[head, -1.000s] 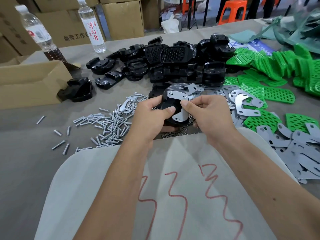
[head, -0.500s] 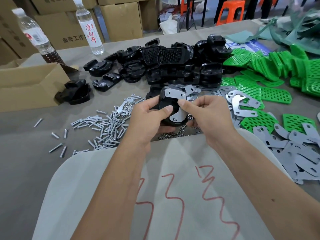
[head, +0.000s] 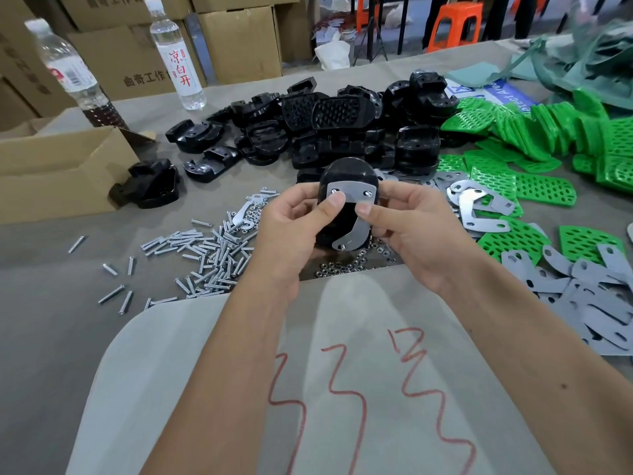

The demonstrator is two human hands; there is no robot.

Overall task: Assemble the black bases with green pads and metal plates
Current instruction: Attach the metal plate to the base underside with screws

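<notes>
While the base (head: 347,173) sits upright between both hands above the surface (head: 51,337), keep the plate (head: 352,214) flat on its face so the holes stay on the three screw tips. Your left hand (head: 291,231) has its fingers curled round the base's left edge, thumb (head: 334,202) pressing the plate's top bar. Your right hand (head: 414,231) wraps the right edge, thumb (head: 364,210) on the plate's right side. Press evenly, likely near the screw ends, or the plate may tip off one tip before a nut goes on.

Base: glossy black plastic, oval, rounded top. Plate: thin dull grey metal, hooked shape, wide bar on top and a curved leg down to the lower screw. Nuts (head: 346,267): tiny, shiny, scattered just below the hands. Screws (head: 202,255): slim, silvery, heaped to the left. Spare plates (head: 479,207) lie right of the hands, some on the green pads (head: 544,190), which are flat, bright, full of oval holes. More black bases (head: 329,132) are piled behind. A cardboard box (head: 58,173) and two bottles (head: 178,60) stand at left.
</notes>
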